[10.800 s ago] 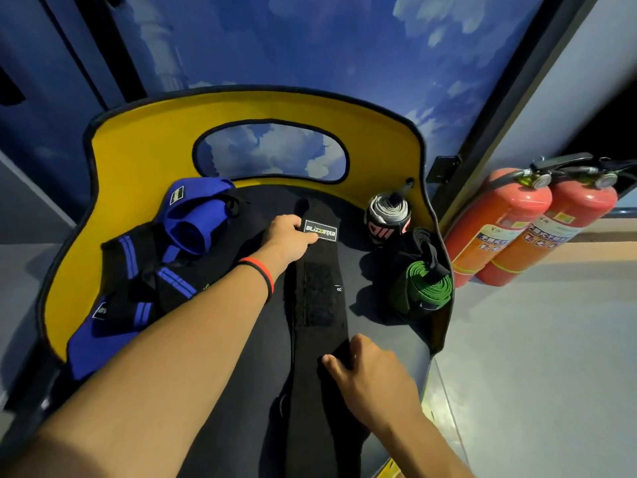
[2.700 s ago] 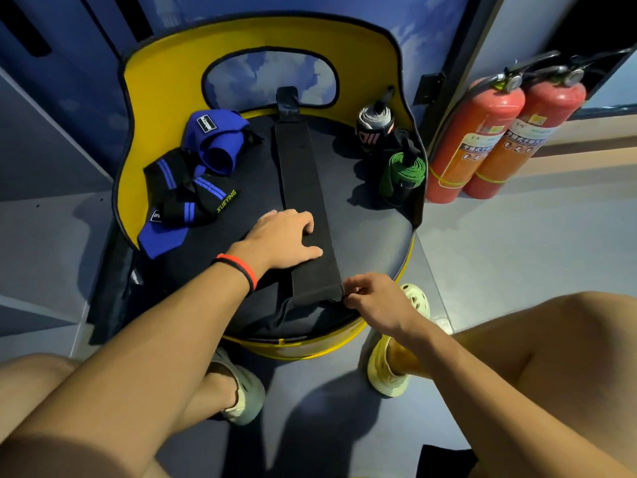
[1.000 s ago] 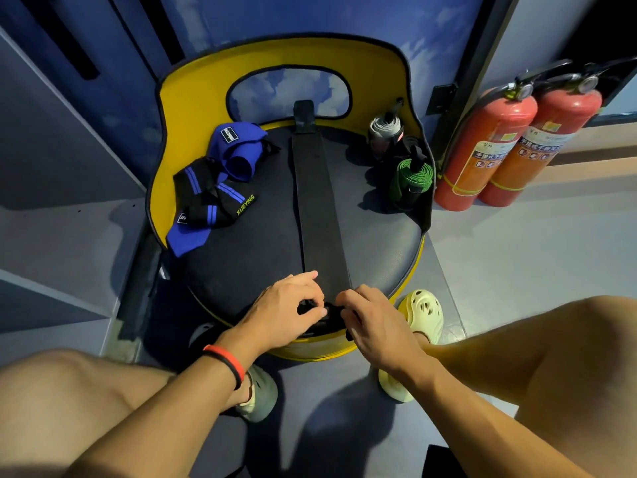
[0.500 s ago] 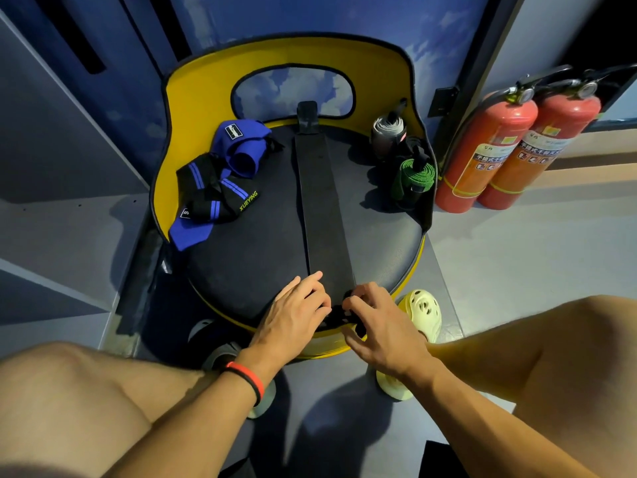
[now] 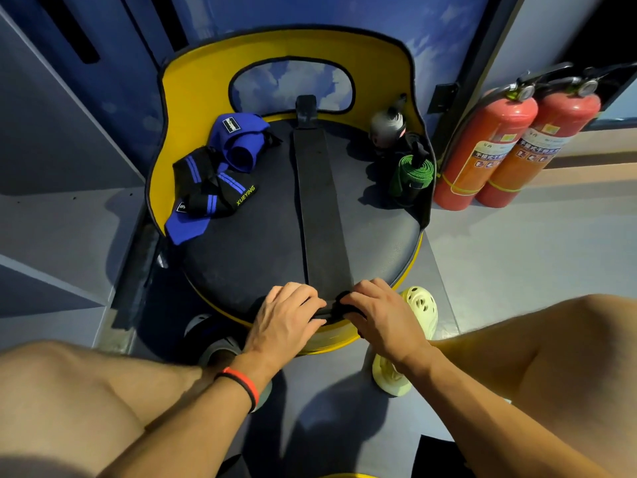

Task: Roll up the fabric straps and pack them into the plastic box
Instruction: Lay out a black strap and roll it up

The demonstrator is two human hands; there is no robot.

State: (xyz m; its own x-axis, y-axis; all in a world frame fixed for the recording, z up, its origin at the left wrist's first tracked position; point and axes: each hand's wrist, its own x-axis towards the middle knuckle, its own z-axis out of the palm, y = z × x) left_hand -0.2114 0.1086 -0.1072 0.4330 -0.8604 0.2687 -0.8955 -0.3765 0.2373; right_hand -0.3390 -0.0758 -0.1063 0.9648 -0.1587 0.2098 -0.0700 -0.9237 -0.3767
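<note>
Left hand [image 5: 286, 319] and right hand [image 5: 382, 315] both pinch near end of strap [image 5: 319, 201], now at seat [image 5: 248, 250] front edge. Flattening done, first tuck starting. Rest of strap lies flat along seat. Box out of view.

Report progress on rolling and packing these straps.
Done: a green roll and a grey roll stand at the right edge of the seat. In hand: left hand and right hand grip the near end of the long black strap, starting its roll; the rest lies flat. Left: the blue and black straps lie loose on the left, and no plastic box is in view.
</note>
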